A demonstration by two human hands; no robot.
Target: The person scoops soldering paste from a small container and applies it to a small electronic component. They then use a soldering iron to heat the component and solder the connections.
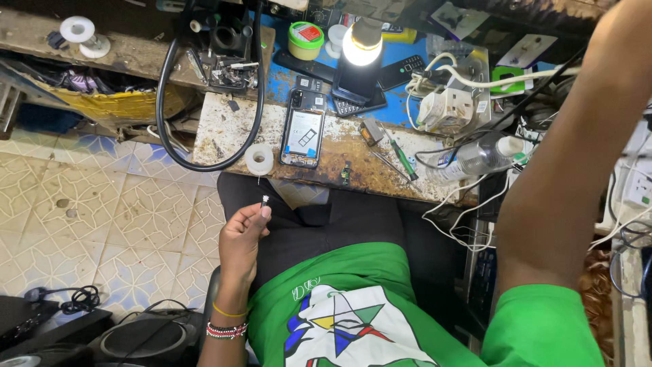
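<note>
A small dark part [265, 200] is pinched between the fingertips of the left hand [242, 239], held above the lap at 7 o'clock from the opened phone [303, 130]. A tape roll [259, 159] lies on the bench [224, 126] just above, at 12 o'clock from the part. The right arm is raised toward 2 o'clock; its hand is out of view.
</note>
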